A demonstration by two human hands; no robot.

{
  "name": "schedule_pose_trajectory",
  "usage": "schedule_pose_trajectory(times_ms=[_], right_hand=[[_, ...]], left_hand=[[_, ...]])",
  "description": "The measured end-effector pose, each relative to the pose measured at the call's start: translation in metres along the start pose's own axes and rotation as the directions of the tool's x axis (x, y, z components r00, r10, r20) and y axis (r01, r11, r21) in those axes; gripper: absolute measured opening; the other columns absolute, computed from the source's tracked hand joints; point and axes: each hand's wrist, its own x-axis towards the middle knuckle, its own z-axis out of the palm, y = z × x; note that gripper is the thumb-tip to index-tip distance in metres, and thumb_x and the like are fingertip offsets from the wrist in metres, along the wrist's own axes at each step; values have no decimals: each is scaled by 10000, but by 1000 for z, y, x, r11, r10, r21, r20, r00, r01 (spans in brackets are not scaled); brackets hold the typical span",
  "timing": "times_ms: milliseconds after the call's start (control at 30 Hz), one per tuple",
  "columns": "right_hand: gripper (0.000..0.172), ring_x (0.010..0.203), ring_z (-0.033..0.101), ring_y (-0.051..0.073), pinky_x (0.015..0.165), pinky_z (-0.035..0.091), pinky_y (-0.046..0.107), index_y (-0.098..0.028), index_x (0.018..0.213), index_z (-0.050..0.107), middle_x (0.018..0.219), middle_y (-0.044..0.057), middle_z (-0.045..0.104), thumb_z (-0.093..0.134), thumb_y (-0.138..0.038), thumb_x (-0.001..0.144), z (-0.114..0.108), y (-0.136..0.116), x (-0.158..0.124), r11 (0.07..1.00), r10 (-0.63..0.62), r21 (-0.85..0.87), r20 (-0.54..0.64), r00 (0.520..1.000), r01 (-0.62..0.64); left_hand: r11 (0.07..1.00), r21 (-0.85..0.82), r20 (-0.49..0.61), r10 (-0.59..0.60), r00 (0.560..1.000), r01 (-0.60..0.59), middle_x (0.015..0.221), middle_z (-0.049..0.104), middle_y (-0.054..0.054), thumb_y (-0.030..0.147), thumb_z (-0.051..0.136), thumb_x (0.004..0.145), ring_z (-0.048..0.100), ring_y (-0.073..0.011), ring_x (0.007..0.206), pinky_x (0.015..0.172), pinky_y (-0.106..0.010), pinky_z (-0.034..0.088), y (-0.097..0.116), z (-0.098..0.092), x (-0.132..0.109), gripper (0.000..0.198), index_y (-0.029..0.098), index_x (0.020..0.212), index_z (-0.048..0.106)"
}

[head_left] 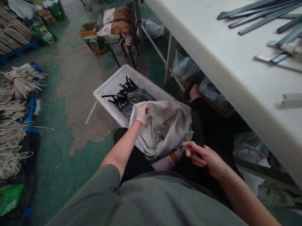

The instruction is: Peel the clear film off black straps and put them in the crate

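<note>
A pale cloth sack lies bunched over the near end of a white plastic crate, between my knees. My left hand is closed on the sack's upper left edge, with a light band at the wrist. Inside the crate, beyond the sack, lies a bundle of grey and black straps with black ends. My right hand is over my right thigh, its fingers partly stretched toward the sack. A flat black strip stands beside it; whether they touch I cannot make out.
A white table rises on the right, carrying dark flat strips and pale strips. A stool with a patterned cushion and a cardboard box stand ahead. Bundles of pale cords lie at left.
</note>
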Motion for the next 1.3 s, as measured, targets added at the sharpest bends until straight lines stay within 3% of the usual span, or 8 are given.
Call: schedule_pose_trajectory(times_ms=[100, 233, 400, 567, 833, 1000, 1133, 1300], right_hand=[[361, 378, 209, 3, 372, 124, 194, -164, 968, 703, 722, 25, 617, 661, -486, 810, 0, -7, 5, 1000, 0, 4, -14, 1000, 0], [437, 372, 193, 2, 367, 119, 189, -151, 973, 705, 673, 6, 590, 655, -546, 794, 15, -14, 16, 1000, -1, 11, 47, 999, 1], [512, 329, 170, 15, 346, 130, 187, -143, 645, 620, 433, -48, 425, 614, -639, 771, 43, -15, 37, 997, -11, -67, 160, 987, 22], [606, 317, 210, 26, 345, 148, 172, -152, 480, 473, 328, -67, 262, 608, -659, 784, 59, -16, 48, 970, 0, -238, 233, 972, 57], [552, 296, 105, 17, 306, 106, 166, -175, 614, 467, 379, -93, 326, 600, -687, 767, 57, -21, 56, 998, 47, 8, 411, 911, -55], [385, 316, 204, 29, 325, 123, 177, -187, 626, 462, 379, -89, 353, 759, -418, 704, 74, -40, 43, 976, -65, -179, 300, 952, 124], [329, 344, 244, 32, 328, 144, 185, -179, 700, 528, 417, -83, 392, 794, -367, 654, 94, -61, 37, 918, -260, -276, 129, 957, 286], [259, 349, 282, 34, 315, 178, 181, -161, 704, 569, 428, -70, 414, 767, -325, 676, 101, -80, 47, 859, -407, -342, -3, 914, 381]], left_hand=[[978, -91, -91, 180, 979, -188, 744, 682, -10, 464, 616, 836, 634, -112, 650, 612, -207, 484, 65, -11, -23, 313, 164, 897, 678], [908, 55, 163, 402, 901, -415, 854, 724, -44, 429, 701, 789, 671, -177, 823, 813, -292, 512, 109, -26, -102, 249, 194, 861, 741], [901, 94, 589, 293, 753, -424, 932, 732, -118, 594, 483, 891, 673, -231, 896, 841, -334, 508, 80, -40, -180, 507, 171, 906, 763], [871, 162, 550, 311, 775, -464, 868, 715, -132, 648, 282, 926, 658, -227, 812, 794, -340, 500, 61, -43, -204, 683, 163, 885, 761], [628, 270, 705, 387, 595, -730, 977, 733, -109, 578, 601, 819, 657, -263, 938, 897, -374, 455, 88, -50, -196, 391, 253, 961, 765], [801, 253, 514, 363, 777, -542, 820, 708, -66, 468, 719, 763, 639, -214, 818, 834, -342, 478, 88, -33, -203, 233, 235, 753, 731], [982, -79, 213, 187, 959, -174, 697, 621, 11, 431, 755, 730, 591, -136, 649, 680, -270, 487, 74, -12, -210, 277, 210, 868, 661], [946, -320, 195, 20, 981, 44, 713, 621, 40, 411, 796, 682, 544, -80, 561, 587, -207, 446, 69, -3, -212, 670, 233, 1275, 539]])
